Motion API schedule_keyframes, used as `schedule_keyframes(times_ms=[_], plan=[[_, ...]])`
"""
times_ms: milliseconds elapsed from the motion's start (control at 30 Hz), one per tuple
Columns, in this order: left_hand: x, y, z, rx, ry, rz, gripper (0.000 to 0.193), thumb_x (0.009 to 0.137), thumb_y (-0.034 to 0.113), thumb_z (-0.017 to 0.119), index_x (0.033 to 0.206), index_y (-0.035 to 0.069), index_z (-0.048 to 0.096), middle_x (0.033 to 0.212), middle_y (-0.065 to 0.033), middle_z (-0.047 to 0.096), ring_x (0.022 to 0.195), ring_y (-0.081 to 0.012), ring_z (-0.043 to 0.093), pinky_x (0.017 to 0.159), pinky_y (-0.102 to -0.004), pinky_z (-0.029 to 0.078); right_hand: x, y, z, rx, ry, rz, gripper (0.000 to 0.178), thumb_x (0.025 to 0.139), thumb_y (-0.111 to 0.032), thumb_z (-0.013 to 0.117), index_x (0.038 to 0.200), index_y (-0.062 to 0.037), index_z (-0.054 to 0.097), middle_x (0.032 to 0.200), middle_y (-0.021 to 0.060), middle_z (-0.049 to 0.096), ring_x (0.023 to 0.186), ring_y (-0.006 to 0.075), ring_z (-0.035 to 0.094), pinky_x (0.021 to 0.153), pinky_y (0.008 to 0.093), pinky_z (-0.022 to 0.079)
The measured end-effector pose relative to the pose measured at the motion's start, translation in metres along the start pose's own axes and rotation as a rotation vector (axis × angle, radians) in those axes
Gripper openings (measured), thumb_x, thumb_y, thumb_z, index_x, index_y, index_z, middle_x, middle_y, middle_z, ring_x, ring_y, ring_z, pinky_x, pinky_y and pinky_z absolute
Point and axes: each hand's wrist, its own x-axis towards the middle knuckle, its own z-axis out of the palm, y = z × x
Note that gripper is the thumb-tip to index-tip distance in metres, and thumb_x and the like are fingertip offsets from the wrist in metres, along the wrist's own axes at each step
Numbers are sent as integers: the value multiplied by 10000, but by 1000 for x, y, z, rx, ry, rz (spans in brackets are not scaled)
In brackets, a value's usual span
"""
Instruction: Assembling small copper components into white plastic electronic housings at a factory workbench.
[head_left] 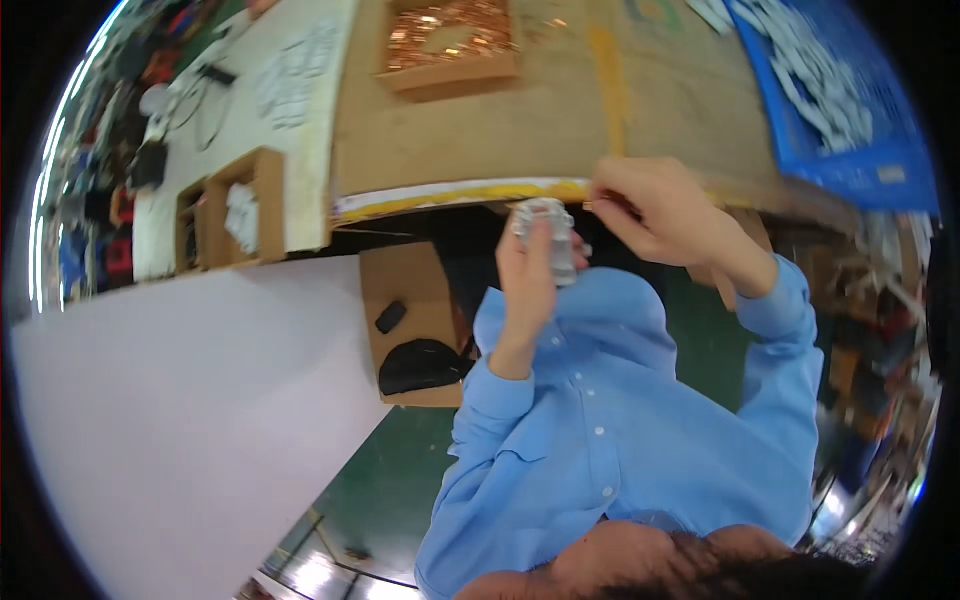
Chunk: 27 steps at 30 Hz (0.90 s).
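My left hand (pixel 528 270) is closed around a pale, whitish plastic part (pixel 562 262) in front of my body, just off the table's near edge. The thumb lies along the part, and its ridged end points away from me. To the right of it, above the table edge, my right hand (pixel 655 208) is raised with its fingers curled into a pinch. Whatever lies between those fingertips is too small to make out. Beyond both hands, a cardboard box (pixel 455 88) on the table holds many small, shiny copper-coloured pieces (pixel 450 35).
The brown worktable (pixel 460 140) has a yellow-and-white front edge. A blue plastic basket (pixel 850 170) of pale parts stands at far right. On the left are a cardboard tray (pixel 265 205) and a white panel (pixel 200 400). An open carton (pixel 410 285) sits below, holding black items.
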Motion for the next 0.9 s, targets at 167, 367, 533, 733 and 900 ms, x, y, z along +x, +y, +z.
schedule_keyframes(times_ms=[167, 367, 533, 733, 900], plan=[[-9, -15, 11, 138, -13, -51, 204, 1017, 207, 465, 1064, 29, 554, 820, -72, 642, 611, -114, 613, 551, -237, 506, -44, 9, 26, 114, 134, 117, 58, 870, -103, 578, 839, -68, 544, 708, 112, 590, 638, 329, 591, 551, 414, 443], [-17, -19, 13, 268, -50, -7, 196, 1017, 196, 454, 1052, 32, 556, 826, -72, 647, 608, -113, 615, 552, -233, 507, -60, 5, 40, 200, 257, 167, 68, 829, -59, 645, 835, -33, 583, 676, 104, 569, 563, 246, 565, 511, 331, 425], [-21, -17, 16, 339, -54, 49, 205, 984, 149, 440, 1099, 17, 547, 919, -79, 639, 770, -116, 611, 689, -248, 505, -63, -1, 43, 218, 258, 166, 69, 820, -61, 650, 836, -38, 587, 678, 93, 572, 558, 228, 565, 508, 325, 430], [-24, -20, 11, 365, -155, 58, 388, 879, 166, 422, 1226, 1, 474, 1105, -95, 579, 1027, -149, 535, 908, -287, 425, -61, 2, 61, 111, 277, 134, 89, 795, -64, 662, 810, -55, 574, 689, 78, 583, 575, 247, 585, 510, 336, 440], [-29, -17, 11, 447, -211, 56, 462, 869, 212, 421, 1277, -2, 431, 1172, -93, 534, 1102, -157, 488, 971, -284, 369, -58, 6, 73, -106, 349, 111, 116, 769, -76, 682, 801, -65, 571, 720, 72, 603, 604, 258, 604, 523, 345, 457]])
